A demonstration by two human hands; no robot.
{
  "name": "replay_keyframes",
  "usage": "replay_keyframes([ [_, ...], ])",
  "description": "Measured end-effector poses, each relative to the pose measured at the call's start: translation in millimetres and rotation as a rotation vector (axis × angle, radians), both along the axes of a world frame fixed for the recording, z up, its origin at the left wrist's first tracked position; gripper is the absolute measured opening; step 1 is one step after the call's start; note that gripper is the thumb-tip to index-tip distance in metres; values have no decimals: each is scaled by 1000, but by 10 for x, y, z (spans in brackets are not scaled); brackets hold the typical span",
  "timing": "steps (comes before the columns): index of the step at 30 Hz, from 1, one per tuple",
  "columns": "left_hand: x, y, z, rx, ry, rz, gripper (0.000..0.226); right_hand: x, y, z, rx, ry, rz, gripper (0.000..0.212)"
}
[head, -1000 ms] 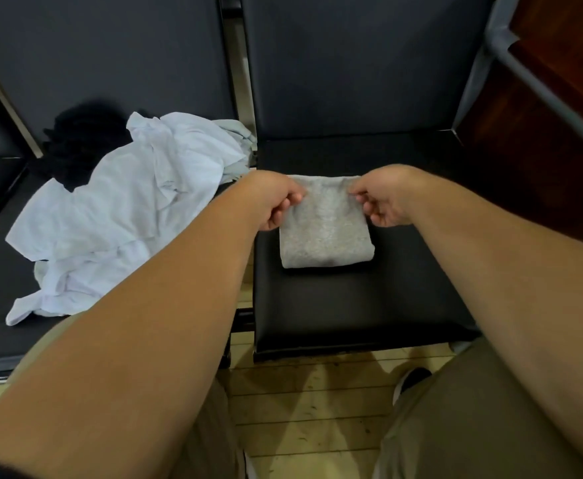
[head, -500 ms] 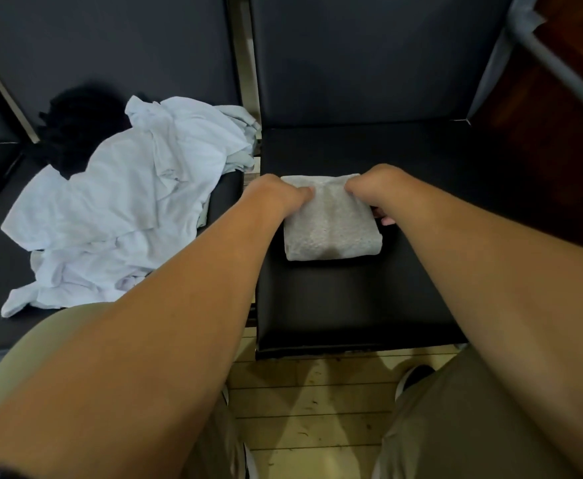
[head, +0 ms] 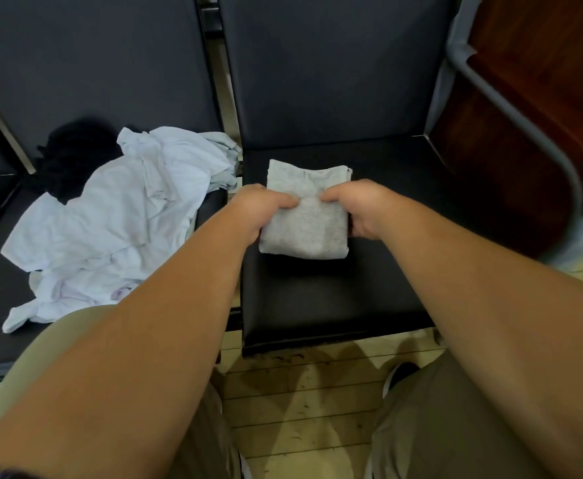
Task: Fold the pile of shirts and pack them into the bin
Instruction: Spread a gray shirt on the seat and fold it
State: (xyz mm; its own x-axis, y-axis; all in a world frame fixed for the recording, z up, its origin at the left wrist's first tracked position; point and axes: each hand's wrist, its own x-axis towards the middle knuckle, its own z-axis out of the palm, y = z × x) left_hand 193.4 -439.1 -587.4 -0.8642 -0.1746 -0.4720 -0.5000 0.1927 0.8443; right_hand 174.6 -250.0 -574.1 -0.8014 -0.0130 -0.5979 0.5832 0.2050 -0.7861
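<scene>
Both hands have slid from the far corners to the sides of the folded grey shirt (head: 305,224).
The left hand (head: 260,210) and right hand (head: 361,209) grip it, thumbs on top nearly meeting, remaining fingers hidden beneath; it sits over the black seat (head: 317,299). Left of the left fingers lies the crumpled white shirt pile (head: 117,216), a black garment (head: 72,157) beyond it.
</scene>
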Motion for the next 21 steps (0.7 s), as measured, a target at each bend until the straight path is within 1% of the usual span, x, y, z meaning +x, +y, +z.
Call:
replay_keyframes([
  [2,73,69,108,69,61,8,42,76,139,61,-27,63,-51,20],
  [3,104,107,144,127,72,5,35,115,204,87,-38,93,-80,19],
  [4,134,148,170,191,71,4,33,155,263,120,-58,119,-100,18],
  [6,207,239,238,293,45,12,37,238,379,166,-95,165,-126,17],
  [9,308,385,331,376,5,-2,38,385,553,234,-116,209,-192,22],
  [11,365,494,373,391,13,-28,37,494,663,268,-125,225,-236,22],
  [14,465,678,447,381,71,-62,36,673,795,327,-117,276,-285,28],
  [16,552,821,528,395,94,-70,34,779,895,390,-104,328,-315,25],
  [18,635,971,617,409,109,-78,33,882,1008,503,-57,387,-334,21],
  [21,729,1197,772,422,139,-99,32,1036,1210,673,4,451,-352,25],
])
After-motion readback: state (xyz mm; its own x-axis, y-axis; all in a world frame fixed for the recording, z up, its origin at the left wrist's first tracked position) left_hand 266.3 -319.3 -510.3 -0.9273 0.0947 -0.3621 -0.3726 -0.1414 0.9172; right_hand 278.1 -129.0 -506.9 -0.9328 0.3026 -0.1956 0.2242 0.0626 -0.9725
